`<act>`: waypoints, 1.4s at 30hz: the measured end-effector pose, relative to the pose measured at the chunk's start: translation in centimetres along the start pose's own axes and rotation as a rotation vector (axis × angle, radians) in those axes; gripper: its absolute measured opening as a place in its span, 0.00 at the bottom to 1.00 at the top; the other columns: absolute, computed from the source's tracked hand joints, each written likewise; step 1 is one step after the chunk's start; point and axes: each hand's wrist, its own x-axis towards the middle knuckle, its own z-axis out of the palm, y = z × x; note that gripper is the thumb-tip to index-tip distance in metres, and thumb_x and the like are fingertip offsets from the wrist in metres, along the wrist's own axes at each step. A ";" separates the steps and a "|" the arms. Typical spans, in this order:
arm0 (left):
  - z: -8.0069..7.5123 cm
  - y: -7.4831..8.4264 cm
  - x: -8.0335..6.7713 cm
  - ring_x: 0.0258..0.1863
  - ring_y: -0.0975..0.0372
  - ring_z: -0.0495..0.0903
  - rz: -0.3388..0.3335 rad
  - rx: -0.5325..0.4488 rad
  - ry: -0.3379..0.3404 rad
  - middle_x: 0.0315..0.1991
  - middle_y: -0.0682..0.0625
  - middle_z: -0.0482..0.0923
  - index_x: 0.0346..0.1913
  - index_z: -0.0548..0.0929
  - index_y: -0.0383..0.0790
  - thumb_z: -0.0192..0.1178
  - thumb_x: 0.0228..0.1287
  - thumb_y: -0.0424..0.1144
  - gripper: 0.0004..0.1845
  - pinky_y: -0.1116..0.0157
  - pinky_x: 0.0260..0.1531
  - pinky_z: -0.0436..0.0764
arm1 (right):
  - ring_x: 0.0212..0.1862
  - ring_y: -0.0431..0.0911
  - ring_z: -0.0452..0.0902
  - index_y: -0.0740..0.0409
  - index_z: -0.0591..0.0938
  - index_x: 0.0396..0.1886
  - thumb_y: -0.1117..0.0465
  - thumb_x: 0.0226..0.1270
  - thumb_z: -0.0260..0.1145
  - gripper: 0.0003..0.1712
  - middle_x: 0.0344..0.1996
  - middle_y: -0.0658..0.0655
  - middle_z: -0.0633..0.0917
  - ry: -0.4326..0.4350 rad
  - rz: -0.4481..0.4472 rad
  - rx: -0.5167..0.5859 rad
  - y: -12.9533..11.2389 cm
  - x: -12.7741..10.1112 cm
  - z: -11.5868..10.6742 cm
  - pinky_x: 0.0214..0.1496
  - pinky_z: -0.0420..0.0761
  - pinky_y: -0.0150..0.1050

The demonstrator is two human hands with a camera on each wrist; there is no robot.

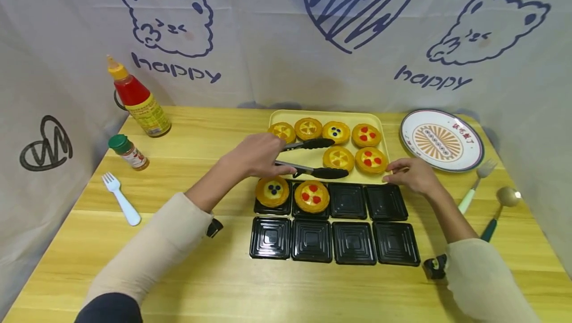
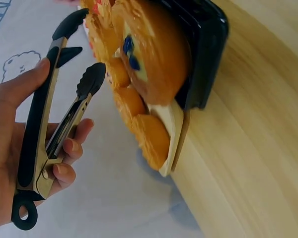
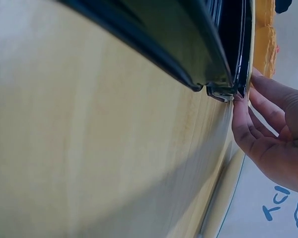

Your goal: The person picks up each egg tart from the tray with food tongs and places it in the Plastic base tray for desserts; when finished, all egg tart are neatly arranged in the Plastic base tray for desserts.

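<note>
- Two hands work over my wooden table, which fills the head view under a white cloth backdrop printed with bears and a heart.
- Yellow tray is my landmark: it sits at the far middle of the table and carries six tarts.
- Eight black square containers lie in two rows just nearer me than the tray; the two nearest-left ones beside the tray hold a blueberry tart and a red-topped tart.
- Right of the tray is a patterned plate, with a fork and spoon nearer me.
- Well left of the tray stand a sauce bottle, a small green-capped jar and a white fork.
- My left hand grips the black tongs at the tray's left edge, fingers curled round the handles, arms parted over the tray beside a yellow-topped tart.
- Only the left wrist view shows the grip closely: thumb on one arm, fingers under the other, tong tips apart and holding nothing, the blueberry tart blurred beside them.
- My right hand rests at the tray's near right corner with fingers straight.
- Only the right wrist view shows those fingertips touching a dark container edge; the tarts are barely seen there.
</note>
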 end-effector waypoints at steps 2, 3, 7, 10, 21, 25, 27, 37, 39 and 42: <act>0.3 0.2 0.7 0.25 0.60 0.70 0.010 0.028 -0.001 0.26 0.51 0.73 0.40 0.78 0.39 0.57 0.59 0.64 0.28 0.65 0.27 0.70 | 0.41 0.53 0.79 0.68 0.82 0.45 0.55 0.56 0.71 0.23 0.40 0.66 0.82 0.002 -0.001 0.001 0.0 0.0 0.0 0.32 0.74 0.33; 0.4 0.3 1.0 0.25 0.61 0.70 0.013 0.040 -0.004 0.26 0.51 0.73 0.40 0.78 0.39 0.57 0.59 0.64 0.28 0.65 0.27 0.70 | 0.41 0.53 0.79 0.68 0.82 0.45 0.55 0.56 0.71 0.23 0.40 0.66 0.82 0.002 -0.003 0.004 0.0 0.0 0.0 0.32 0.74 0.32; 0.6 0.5 1.1 0.25 0.60 0.72 0.028 0.069 0.002 0.27 0.49 0.75 0.44 0.78 0.39 0.57 0.60 0.63 0.29 0.64 0.29 0.75 | 0.41 0.53 0.80 0.68 0.82 0.45 0.55 0.56 0.71 0.23 0.40 0.66 0.82 0.005 -0.005 0.011 0.0 0.0 0.0 0.32 0.74 0.32; 0.5 0.5 0.3 0.26 0.60 0.74 0.033 0.071 0.020 0.29 0.49 0.77 0.48 0.78 0.38 0.56 0.61 0.63 0.30 0.63 0.30 0.77 | 0.40 0.52 0.80 0.68 0.82 0.45 0.55 0.56 0.71 0.22 0.39 0.66 0.82 0.006 -0.010 0.014 0.1 0.0 0.0 0.32 0.74 0.32; 0.6 2.2 -3.3 0.22 0.63 0.72 0.154 0.064 0.057 0.30 0.51 0.79 0.40 0.80 0.38 0.56 0.60 0.64 0.28 0.65 0.26 0.77 | 0.38 0.47 0.82 0.67 0.82 0.46 0.52 0.56 0.72 0.25 0.41 0.65 0.82 0.000 -0.008 0.043 0.6 0.0 0.2 0.31 0.75 0.31; 1.1 3.0 -3.6 0.20 0.64 0.70 0.193 0.092 0.056 0.28 0.52 0.77 0.40 0.80 0.39 0.56 0.60 0.64 0.28 0.67 0.23 0.74 | 0.39 0.49 0.82 0.67 0.82 0.46 0.52 0.56 0.72 0.25 0.41 0.65 0.82 -0.002 -0.007 0.036 0.6 0.1 0.3 0.31 0.75 0.31; 1.4 3.3 -3.7 0.19 0.64 0.69 0.192 0.108 0.059 0.28 0.52 0.78 0.41 0.80 0.39 0.56 0.60 0.65 0.29 0.68 0.22 0.73 | 0.39 0.49 0.82 0.67 0.82 0.46 0.52 0.56 0.72 0.25 0.41 0.65 0.82 -0.001 -0.005 0.032 0.6 0.1 0.3 0.31 0.75 0.31; 0.7 3.5 -3.4 0.21 0.64 0.71 0.167 0.071 0.070 0.30 0.51 0.78 0.45 0.79 0.37 0.57 0.58 0.66 0.32 0.67 0.24 0.74 | 0.37 0.46 0.81 0.67 0.82 0.46 0.52 0.57 0.71 0.25 0.40 0.64 0.82 -0.011 -0.005 0.030 0.5 0.0 0.2 0.31 0.74 0.32; 0.2 3.5 -2.6 0.22 0.63 0.71 0.149 0.068 0.077 0.31 0.50 0.78 0.45 0.79 0.37 0.57 0.58 0.66 0.32 0.66 0.24 0.74 | 0.37 0.44 0.80 0.67 0.81 0.47 0.53 0.58 0.70 0.24 0.40 0.64 0.82 -0.026 -0.015 0.045 0.6 0.0 0.1 0.33 0.75 0.32; -0.2 3.8 -0.8 0.21 0.63 0.69 0.111 0.066 0.067 0.28 0.51 0.74 0.41 0.78 0.38 0.56 0.58 0.66 0.31 0.68 0.22 0.70 | 0.35 0.40 0.80 0.68 0.80 0.49 0.55 0.60 0.69 0.24 0.41 0.65 0.83 -0.051 -0.036 0.079 0.7 -0.1 -0.1 0.34 0.76 0.31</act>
